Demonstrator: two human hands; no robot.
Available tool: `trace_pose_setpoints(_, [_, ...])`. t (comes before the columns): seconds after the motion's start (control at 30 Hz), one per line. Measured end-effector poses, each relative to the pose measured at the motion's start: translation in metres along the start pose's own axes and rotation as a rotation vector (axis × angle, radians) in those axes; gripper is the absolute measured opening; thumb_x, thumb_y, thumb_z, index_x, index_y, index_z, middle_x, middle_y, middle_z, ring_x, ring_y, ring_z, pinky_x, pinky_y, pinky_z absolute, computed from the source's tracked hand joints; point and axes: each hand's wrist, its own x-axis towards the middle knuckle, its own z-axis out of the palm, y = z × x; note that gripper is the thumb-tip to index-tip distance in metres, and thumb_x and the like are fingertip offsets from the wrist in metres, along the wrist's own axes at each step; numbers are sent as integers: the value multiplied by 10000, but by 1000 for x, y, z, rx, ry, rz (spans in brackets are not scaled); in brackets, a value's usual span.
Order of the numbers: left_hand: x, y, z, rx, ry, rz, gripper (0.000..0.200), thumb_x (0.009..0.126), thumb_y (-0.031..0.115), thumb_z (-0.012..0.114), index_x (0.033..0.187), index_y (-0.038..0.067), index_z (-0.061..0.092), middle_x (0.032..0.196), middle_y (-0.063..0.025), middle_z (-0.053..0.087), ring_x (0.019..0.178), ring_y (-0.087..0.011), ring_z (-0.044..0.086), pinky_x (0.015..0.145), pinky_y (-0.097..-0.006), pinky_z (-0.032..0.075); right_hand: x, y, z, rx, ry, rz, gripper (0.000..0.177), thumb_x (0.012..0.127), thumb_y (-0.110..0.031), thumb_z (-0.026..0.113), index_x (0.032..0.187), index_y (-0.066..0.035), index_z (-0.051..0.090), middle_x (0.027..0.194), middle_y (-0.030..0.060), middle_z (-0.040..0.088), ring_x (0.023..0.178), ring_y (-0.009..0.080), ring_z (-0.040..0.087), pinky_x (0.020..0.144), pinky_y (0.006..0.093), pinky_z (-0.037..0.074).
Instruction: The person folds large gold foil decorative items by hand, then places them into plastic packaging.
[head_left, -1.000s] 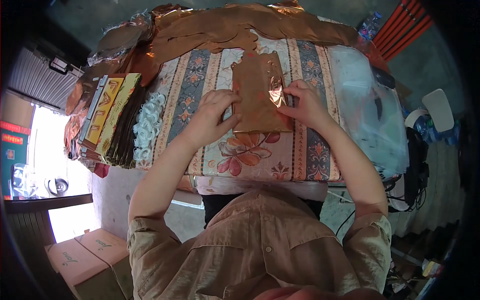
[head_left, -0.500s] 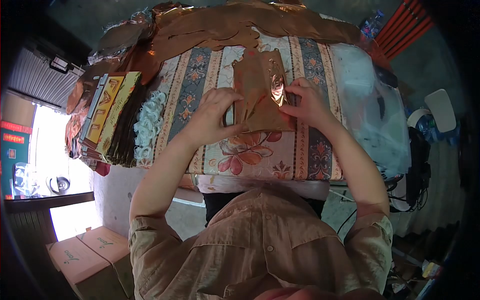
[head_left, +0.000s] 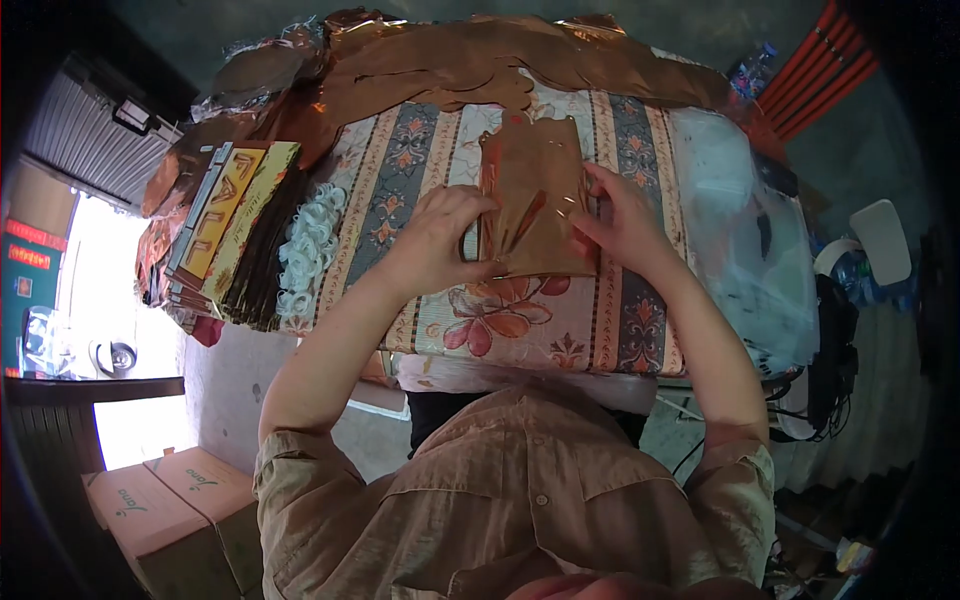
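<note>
A flat, shiny copper-coloured foil piece (head_left: 540, 205) with a notched top edge lies on the patterned tablecloth in front of me. Creases run across its lower left part. My left hand (head_left: 436, 238) rests at its left side, thumb near the bottom corner and fingers higher up, with a gap between them. On the other side, my right hand (head_left: 632, 225) touches the right edge, its thumb over the foil and its index finger raised apart from it. Neither hand is wrapped round the foil.
Left of me stand a stack of printed "FALL" packets (head_left: 228, 220) and a heap of white curly ties (head_left: 312, 245). Large copper foil sheets (head_left: 430, 70) cover the table's far edge. Clear plastic bags (head_left: 745, 240) lie to the right. A cardboard box (head_left: 180, 500) sits on the floor.
The bright bulge along the foil's right side has flattened, and creases now show lower left. My right hand's thumb and index finger have spread apart. The whole view has shifted slightly.
</note>
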Motion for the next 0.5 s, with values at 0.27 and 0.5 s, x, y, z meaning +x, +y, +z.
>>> trace_pose_setpoints(0.27, [-2, -7, 4, 19, 49, 21, 649, 622, 239, 829, 1178, 46, 556, 1187, -150, 560, 1165, -345, 497, 1019, -429, 362, -10, -15, 24, -334, 23, -354, 588, 885, -253, 623, 1378, -5, 422, 1389, 208, 421, 1308, 375, 380, 1090, 472, 287])
trace_pose_setpoints(0.5, [-3, -6, 3, -39, 23, 4, 635, 612, 291, 834, 1149, 75, 572, 1192, -125, 553, 1166, -327, 491, 1020, -433, 352, -13, -18, 31, -417, -282, -153, 736, 923, -368, 529, 1474, 30, 243, 1545, 217, 213, 1455, 343, 150, 1175, 478, 101])
